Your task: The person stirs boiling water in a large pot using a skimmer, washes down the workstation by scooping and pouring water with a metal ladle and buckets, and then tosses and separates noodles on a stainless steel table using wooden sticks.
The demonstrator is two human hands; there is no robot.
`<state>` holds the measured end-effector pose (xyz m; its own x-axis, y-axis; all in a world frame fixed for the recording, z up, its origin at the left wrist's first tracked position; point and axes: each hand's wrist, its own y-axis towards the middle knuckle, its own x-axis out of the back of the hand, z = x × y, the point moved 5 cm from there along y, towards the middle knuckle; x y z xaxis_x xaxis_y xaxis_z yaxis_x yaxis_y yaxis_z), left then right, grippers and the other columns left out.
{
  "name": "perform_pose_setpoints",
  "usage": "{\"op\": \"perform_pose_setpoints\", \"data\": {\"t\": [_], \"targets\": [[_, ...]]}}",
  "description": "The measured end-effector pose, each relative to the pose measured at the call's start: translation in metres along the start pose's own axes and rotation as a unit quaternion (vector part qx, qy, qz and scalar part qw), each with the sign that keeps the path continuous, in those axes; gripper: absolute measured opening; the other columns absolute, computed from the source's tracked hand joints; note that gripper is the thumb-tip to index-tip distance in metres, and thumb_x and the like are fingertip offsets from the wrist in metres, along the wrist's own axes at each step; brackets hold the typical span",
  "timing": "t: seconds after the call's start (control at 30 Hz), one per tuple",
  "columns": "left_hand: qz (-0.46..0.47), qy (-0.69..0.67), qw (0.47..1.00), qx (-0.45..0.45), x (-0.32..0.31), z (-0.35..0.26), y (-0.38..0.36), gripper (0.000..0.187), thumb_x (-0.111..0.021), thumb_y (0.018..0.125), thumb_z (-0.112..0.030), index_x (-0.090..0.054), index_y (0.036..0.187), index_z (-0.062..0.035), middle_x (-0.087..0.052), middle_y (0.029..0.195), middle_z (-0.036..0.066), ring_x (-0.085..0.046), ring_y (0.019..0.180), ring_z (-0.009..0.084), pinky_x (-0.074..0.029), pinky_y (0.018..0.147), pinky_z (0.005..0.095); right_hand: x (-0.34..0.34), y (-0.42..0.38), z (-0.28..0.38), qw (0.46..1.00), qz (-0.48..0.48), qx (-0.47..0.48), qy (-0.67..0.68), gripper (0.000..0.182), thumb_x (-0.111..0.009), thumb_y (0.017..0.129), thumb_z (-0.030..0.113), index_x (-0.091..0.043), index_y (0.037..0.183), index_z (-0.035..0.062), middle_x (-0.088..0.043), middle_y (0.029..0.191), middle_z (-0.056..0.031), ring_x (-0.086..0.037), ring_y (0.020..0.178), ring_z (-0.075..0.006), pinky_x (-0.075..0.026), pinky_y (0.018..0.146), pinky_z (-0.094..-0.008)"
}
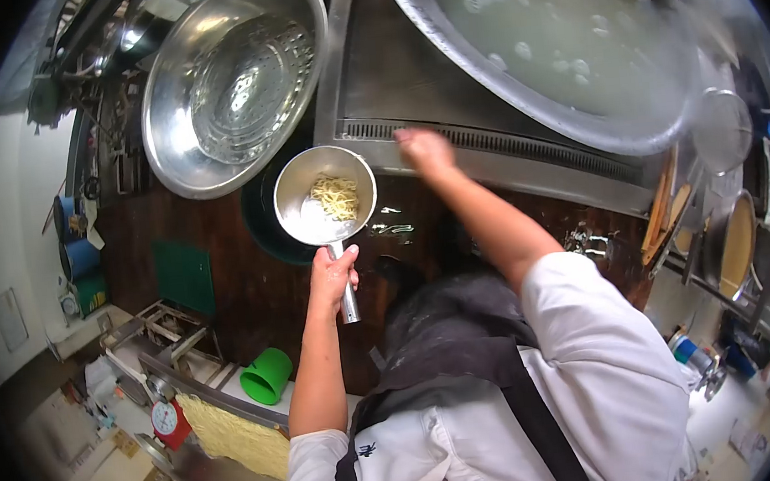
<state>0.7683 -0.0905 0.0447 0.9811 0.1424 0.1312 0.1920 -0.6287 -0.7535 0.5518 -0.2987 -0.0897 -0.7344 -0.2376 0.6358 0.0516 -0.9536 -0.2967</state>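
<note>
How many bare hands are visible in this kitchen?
2: the left hand grips the handle of a small round silver metal saucepan; the right hand, blurred, appears over the slotted strip of the grey steel cooktop.

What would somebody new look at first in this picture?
Probably the huge, round, grey metal pot at the upper right, full of cloudy, greenish liquid. Next might be the wide, round, shiny silver metal bowl at the upper left. Near the middle, the person's left hand holds a small, round, silvery metal saucepan with thin, pale-yellow strips inside.
</note>
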Motion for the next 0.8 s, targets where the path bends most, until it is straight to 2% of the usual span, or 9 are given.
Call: {"op": "perform_pose_setpoints", "data": {"t": [0.07,0.1,0.23,0.3,0.4,0.47,0.57,0.63,0.8], "targets": [[-0.017,-0.022,1.0,0.005,0.0,0.007,0.003,0.024,-0.069,0.092,-0.022,-0.05,0.091,-0.008,-0.051,0.066,0.001,-0.052,0.045,0.0116,-0.044,0.04,0.028,-0.031,-0.027,0.058,0.971,-0.062,0.19,-0.131,0.04,-0.053,0.093,0.036,-0.068,0.111,0.0038,-0.068,0.113,-0.0176,-0.062,0.111,-0.035,-0.044,0.099,-0.048],[-0.034,-0.055,0.998,0.006,0.002,0.01,0.001,0.024,-0.069,0.091,-0.021,-0.05,0.091,-0.0073,-0.051,0.065,0.001,-0.051,0.044,0.0117,-0.044,0.039,0.0282,-0.067,-0.029,0.066,0.922,-0.186,0.3,-0.156,0.038,-0.055,0.093,0.026,-0.061,0.124,0.0042,-0.064,0.125,-0.0159,-0.057,0.121,-0.0351,-0.039,0.106,-0.0485],[-0.073,-0.082,0.994,-0.009,0.033,0.027,0.017,0.022,-0.069,0.091,-0.018,-0.05,0.095,-0.0064,-0.051,0.066,0.002,-0.05,0.044,0.0112,-0.043,0.039,0.0278,-0.039,-0.052,0.122,0.936,0.057,0.294,0.183,0.029,-0.055,0.088,0.006,-0.066,0.114,0.001,-0.069,0.111,-0.0213,-0.063,0.108,-0.04,-0.048,0.099,-0.0472],[-0.079,-0.011,0.997,-0.018,0.047,0.039,0.022,0.022,-0.068,0.092,-0.018,-0.05,0.097,-0.0067,-0.05,0.067,0.002,-0.05,0.045,0.011,-0.043,0.039,0.0272,0.001,-0.054,0.104,0.899,-0.04,0.425,0.095,0.028,-0.056,0.087,0.006,-0.068,0.111,-0.0003,-0.07,0.104,-0.0214,-0.066,0.101,-0.04,-0.051,0.094,-0.0462],[-0.06,-0.115,0.99,-0.05,0.058,0.06,0.021,0.025,-0.065,0.095,-0.02,-0.052,0.112,-0.0062,-0.049,0.067,0.001,-0.05,0.046,0.0114,-0.044,0.04,0.028,0.005,-0.029,0.036,0.954,-0.173,0.223,-0.098,0.042,-0.059,0.092,0.018,-0.056,0.13,-0.0001,-0.06,0.128,-0.0213,-0.054,0.121,-0.0384,-0.041,0.107,-0.0471],[-0.035,-0.203,0.977,-0.062,0.058,0.072,0.015,0.029,-0.062,0.097,-0.021,-0.052,0.12,-0.0065,-0.049,0.066,0.0,-0.049,0.046,0.0119,-0.044,0.041,0.0287,-0.009,-0.029,0.035,0.971,-0.107,0.125,-0.173,0.064,-0.063,0.09,0.029,-0.044,0.141,-0.0035,-0.039,0.152,-0.023,-0.034,0.142,-0.04,-0.024,0.117,-0.0565],[-0.028,-0.204,0.977,-0.056,0.059,0.081,0.012,0.028,-0.058,0.101,-0.026,-0.052,0.119,-0.0057,-0.049,0.067,0.001,-0.05,0.047,0.0127,-0.044,0.042,0.0294,-0.055,-0.054,0.095,0.943,-0.024,0.285,-0.168,0.061,-0.061,0.091,0.03,-0.047,0.141,-0.0007,-0.037,0.155,-0.0202,-0.029,0.147,-0.0372,-0.021,0.12,-0.053],[-0.038,-0.245,0.966,-0.073,0.066,0.077,0.006,0.033,-0.058,0.101,-0.032,-0.052,0.119,-0.0054,-0.05,0.068,0.001,-0.05,0.047,0.0123,-0.044,0.041,0.0289,-0.103,-0.071,0.122,0.843,0.165,0.505,-0.086,0.057,-0.062,0.091,0.027,-0.049,0.141,0.0033,-0.036,0.157,-0.0165,-0.027,0.149,-0.034,-0.02,0.121,-0.05],[-0.102,-0.238,0.96,-0.106,0.136,0.074,-0.008,0.034,-0.052,0.104,-0.035,-0.05,0.116,-0.0033,-0.053,0.074,0.002,-0.052,0.051,0.0131,-0.045,0.043,0.0278,-0.074,-0.038,0.122,0.931,-0.014,0.332,-0.154,0.073,-0.072,0.081,0.018,-0.042,0.146,0.0052,-0.037,0.155,-0.0201,-0.033,0.145,-0.0374,-0.027,0.118,-0.0544]]}}
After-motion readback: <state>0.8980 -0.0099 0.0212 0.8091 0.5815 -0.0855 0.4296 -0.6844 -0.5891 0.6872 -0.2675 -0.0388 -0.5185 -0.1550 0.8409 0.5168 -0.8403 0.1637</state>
